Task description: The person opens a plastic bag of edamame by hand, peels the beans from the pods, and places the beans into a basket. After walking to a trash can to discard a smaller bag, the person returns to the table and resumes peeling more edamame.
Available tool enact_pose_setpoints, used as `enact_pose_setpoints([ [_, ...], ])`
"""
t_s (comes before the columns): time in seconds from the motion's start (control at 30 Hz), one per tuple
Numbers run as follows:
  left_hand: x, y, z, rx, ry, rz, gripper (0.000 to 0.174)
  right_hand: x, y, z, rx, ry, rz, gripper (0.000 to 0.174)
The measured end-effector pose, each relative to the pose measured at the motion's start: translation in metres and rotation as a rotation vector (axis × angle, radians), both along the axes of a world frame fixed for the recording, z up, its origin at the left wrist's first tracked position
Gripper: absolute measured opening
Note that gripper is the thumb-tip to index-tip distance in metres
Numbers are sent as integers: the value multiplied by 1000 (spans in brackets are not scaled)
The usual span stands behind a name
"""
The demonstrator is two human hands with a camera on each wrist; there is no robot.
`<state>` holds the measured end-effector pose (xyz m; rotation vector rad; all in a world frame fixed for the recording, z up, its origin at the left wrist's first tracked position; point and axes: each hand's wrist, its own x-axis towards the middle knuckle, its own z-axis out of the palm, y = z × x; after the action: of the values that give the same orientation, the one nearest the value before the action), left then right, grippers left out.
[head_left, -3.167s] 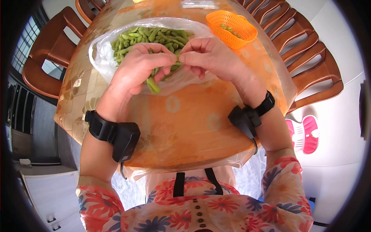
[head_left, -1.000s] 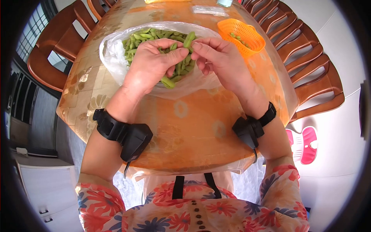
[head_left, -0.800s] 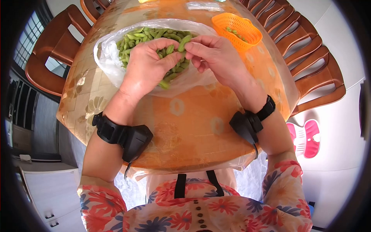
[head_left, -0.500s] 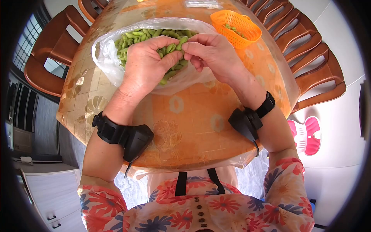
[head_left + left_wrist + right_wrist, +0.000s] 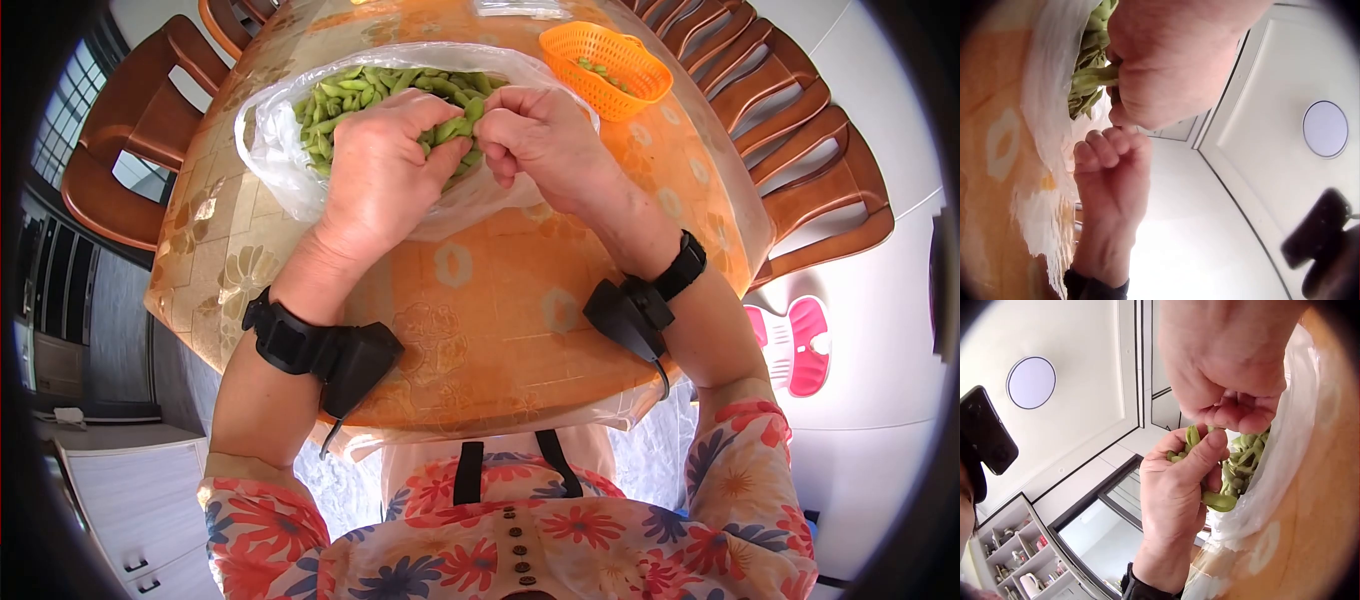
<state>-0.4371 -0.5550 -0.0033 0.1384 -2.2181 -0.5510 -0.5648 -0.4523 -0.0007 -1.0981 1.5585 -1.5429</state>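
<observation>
My left hand point(image 5: 385, 165) grips several green soybean pods point(image 5: 1192, 434) between its thumb and curled fingers; another pod point(image 5: 1219, 501) pokes out below them in the right wrist view. Close against its fingertips, my right hand point(image 5: 545, 140) pinches the end of one pod point(image 5: 474, 108) with thumb and forefinger, its other fingers curled in. That pinch is mostly hidden in both wrist views. Both hands are over the near side of a clear plastic bag point(image 5: 262, 145), which lies spread around a heap of pods point(image 5: 345, 95).
An orange plastic basket point(image 5: 655, 88) with a few green beans inside stands right of the bag. Behind it lies a clear plastic packet point(image 5: 520, 8). The table point(image 5: 450, 350) has a patterned cover under clear plastic. Wooden chairs point(image 5: 830, 190) line both sides.
The left hand has gathered more pods in its grip. A pod that stood up between the fingertips has tipped lower, and the right fingers have curled tighter at its end.
</observation>
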Motion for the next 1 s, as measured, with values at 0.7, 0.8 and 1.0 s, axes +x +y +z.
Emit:
enact_pose_setpoints([
  [0.7,5,-15,10,1074,-247,-371,18,-16,5,8,206,-141,268,30],
  [0.8,6,-14,11,1004,-351,-404,19,-17,5,7,237,7,305,36],
  [1.0,9,-19,12,1224,-337,-498,21,-20,7,8,194,38,360,25],
])
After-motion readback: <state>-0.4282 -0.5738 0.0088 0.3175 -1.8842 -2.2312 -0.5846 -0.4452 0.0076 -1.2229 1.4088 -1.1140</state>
